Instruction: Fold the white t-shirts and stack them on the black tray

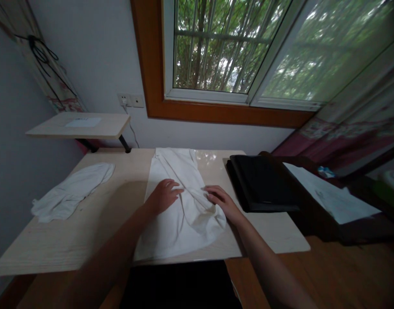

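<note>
A white cloth garment (171,234), rumpled, lies lengthwise down the middle of the table, from the back edge to the front. My left hand (163,197) rests over its left part, fingers apart and slightly bent, the tips near a raised crease. On the garment's right side, my right hand (225,204) touches the fabric with its fingers spread. Between the two hands the cloth is bunched into diagonal folds, and its lower right part puffs up beside my right wrist. A second white cloth (74,189) lies crumpled at the table's left, apart from both hands.
The pale table (119,227) carries a small raised shelf (51,123) with a paper on it at the back left. A black folder-like stack (264,182) sits on the right. Beyond it are a dark chair-like piece and a white sheet (328,193). A window stands behind.
</note>
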A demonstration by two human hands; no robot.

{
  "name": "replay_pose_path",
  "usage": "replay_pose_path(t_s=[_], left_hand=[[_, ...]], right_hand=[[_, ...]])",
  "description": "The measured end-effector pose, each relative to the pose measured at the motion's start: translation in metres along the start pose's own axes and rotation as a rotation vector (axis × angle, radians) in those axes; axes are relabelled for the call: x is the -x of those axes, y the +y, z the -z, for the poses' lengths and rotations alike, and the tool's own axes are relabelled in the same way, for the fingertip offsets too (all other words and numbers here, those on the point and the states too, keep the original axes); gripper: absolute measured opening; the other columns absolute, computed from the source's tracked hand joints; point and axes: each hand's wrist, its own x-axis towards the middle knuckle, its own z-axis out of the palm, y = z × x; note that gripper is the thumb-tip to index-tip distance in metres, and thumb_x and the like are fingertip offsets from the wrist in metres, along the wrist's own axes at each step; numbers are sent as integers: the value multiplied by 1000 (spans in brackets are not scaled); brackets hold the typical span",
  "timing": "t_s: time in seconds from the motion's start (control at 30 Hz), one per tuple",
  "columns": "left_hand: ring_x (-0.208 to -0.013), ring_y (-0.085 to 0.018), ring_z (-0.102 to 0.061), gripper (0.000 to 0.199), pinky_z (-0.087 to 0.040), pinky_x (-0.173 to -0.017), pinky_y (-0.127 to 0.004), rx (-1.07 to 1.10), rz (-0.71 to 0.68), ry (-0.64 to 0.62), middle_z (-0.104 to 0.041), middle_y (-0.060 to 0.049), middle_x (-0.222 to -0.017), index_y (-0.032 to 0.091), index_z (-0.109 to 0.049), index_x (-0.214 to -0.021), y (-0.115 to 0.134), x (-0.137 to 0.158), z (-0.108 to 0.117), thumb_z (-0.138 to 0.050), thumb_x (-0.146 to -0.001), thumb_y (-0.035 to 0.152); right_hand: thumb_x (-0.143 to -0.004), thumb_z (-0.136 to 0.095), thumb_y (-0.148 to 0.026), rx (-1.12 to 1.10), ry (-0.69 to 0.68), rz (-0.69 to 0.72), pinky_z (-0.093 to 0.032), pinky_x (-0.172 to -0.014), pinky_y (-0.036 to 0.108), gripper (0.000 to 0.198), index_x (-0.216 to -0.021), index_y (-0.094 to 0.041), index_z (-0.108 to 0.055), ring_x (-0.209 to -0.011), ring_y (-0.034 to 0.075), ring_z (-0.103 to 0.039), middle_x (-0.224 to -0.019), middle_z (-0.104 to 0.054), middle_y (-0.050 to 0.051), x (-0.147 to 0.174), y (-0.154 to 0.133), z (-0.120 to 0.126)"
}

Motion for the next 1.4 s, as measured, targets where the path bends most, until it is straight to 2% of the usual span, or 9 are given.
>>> replay_pose_path(t_s=[0.33, 0.47, 0.63, 0.77, 0.9, 1.0, 1.13, 1.3, 1.4], left_hand=[[-111, -25, -54, 20, -47, -99, -45, 94, 34, 57, -68, -8, -116, 26, -75, -105, 26, -10, 0, -59, -95, 20], [-110, -22, -57, 27, -49, -101, -42, 286, 158, 139, -62, -10, -116, 23, -72, -111, 16, 1, 10, -47, -99, 21], [-118, -22, -57, 28, -49, -105, -41, 472, 302, 224, -57, -11, -123, 22, -69, -107, 11, 29, 14, -42, -99, 25], [-107, -21, -63, 29, -56, -92, -39, 689, 511, 186, -58, -10, -125, 24, -60, -119, 28, 47, 13, -45, -99, 39], [-92, -17, -67, 48, -58, -77, -35, 963, 795, 114, -58, -10, -126, 26, -38, -134, 52, 56, 9, -47, -97, 55], [-93, -17, -68, 64, -57, -75, -33, 1030, 846, 84, -53, -12, -135, 28, -29, -138, 65, 59, 5, -60, -90, 54], [-81, -18, -68, 78, -54, -71, -32, 1048, 810, -34, -65, -3, -102, 28, -26, -146, 77, 62, 14, -70, -82, 40], [-54, -11, -56, 52, -43, -49, -24, 1141, 802, -84, -56, 5, -79, 28, -51, -133, 82, 73, 46, -64, -87, 49], [-46, -9, -48, 41, -38, -46, -23, 1166, 826, -64, -47, 7, -68, 26, -61, -121, 78, 85, 65, -62, -89, 52]], right_hand=[[-91, -67, -53, -130, -99, -16, -46, -105, 41, 43, -124, -25, -69, -117, 26, -61, -122, -65, 10, 34, -11, 9], [-82, -79, -50, -48, -151, -11, -51, -88, 35, 44, -117, -25, -71, -100, 21, -62, -108, -62, 6, 47, -12, 10], [-89, -72, -41, 125, -215, 36, -50, -75, 31, 22, -103, -24, -70, -81, 17, -59, -87, -59, 2, 58, -21, 4], [-88, -74, -40, 214, -296, 101, -50, -76, 31, 22, -103, -25, -70, -85, 19, -59, -93, -62, 4, 61, -28, -1], [-86, -76, -43, 224, -326, 82, -51, -74, 30, 34, -115, -26, -71, -87, 18, -59, -104, -62, 6, 64, -27, -3], [-83, -80, -43, 254, -344, 110, -51, -82, 33, 42, -121, -27, -70, -98, 22, -60, -110, -61, 8, 64, -26, -4], [-78, -84, -40, 383, -383, 162, -46, -92, 39, 30, -103, -27, -73, -101, 24, -58, -101, -65, 5, 62, -25, -3], [-78, -80, -24, 459, -365, 201, -42, -93, 40, 14, -81, -25, -66, -94, 24, -57, -82, -65, 0, 60, -34, -1], [-79, -71, -15, 419, -365, 186, -44, -80, 33, 14, -78, -24, -60, -86, 21, -57, -79, -61, 0, 63, -43, -1]])
